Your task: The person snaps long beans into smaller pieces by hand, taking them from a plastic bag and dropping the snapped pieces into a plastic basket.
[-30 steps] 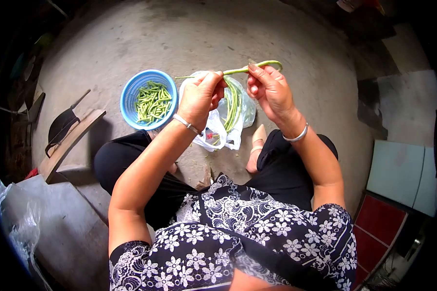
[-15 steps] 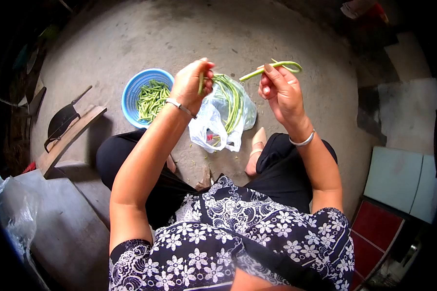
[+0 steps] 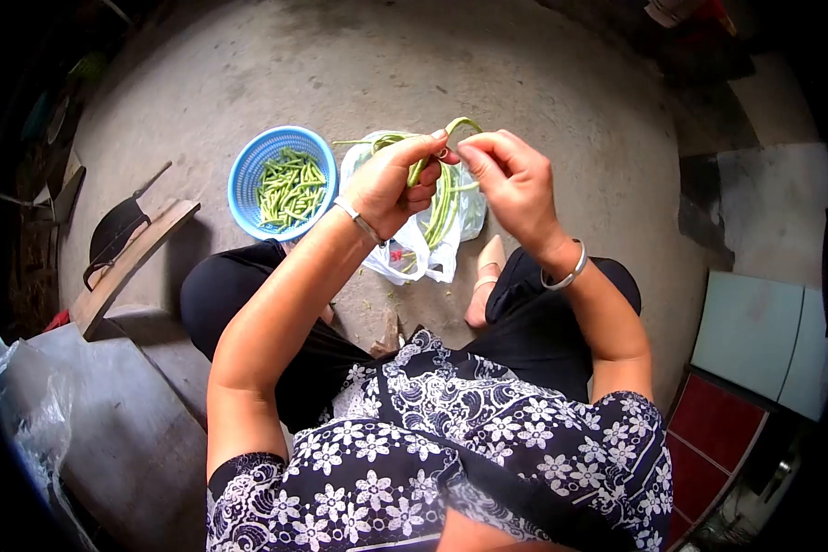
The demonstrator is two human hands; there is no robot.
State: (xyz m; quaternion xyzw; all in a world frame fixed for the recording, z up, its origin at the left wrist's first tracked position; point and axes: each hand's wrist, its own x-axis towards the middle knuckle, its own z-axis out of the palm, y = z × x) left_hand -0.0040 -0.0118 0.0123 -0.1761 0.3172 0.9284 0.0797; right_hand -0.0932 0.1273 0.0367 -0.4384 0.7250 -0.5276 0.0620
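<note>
My left hand point(image 3: 397, 177) is closed around a long green bean point(image 3: 463, 122), which loops up and over toward my other hand. Thumb and fingers pinched together, my right hand point(image 3: 513, 189) meets the bean close to the left fingertips; the exact pinch point is partly hidden. Below both hands, a white plastic bag point(image 3: 443, 267) lies on the floor with more long beans point(image 3: 445, 210) coiled on it. Left of my left hand stands a blue plastic basket point(image 3: 236, 189) holding many short cut bean pieces point(image 3: 290, 189).
A dark cleaver point(image 3: 118, 228) rests by a curved wooden board point(image 3: 138, 267) on the left. Clear plastic sheeting point(image 3: 32, 396) lies over a grey slab point(image 3: 129, 432) nearer me. Pale panels point(image 3: 750, 327) and red tiles point(image 3: 716, 423) are at the right. My knees and feet flank the bag.
My right hand has moved left and down with its bean to meet my left hand. Before, the hands were apart; now they are together at the bean.
</note>
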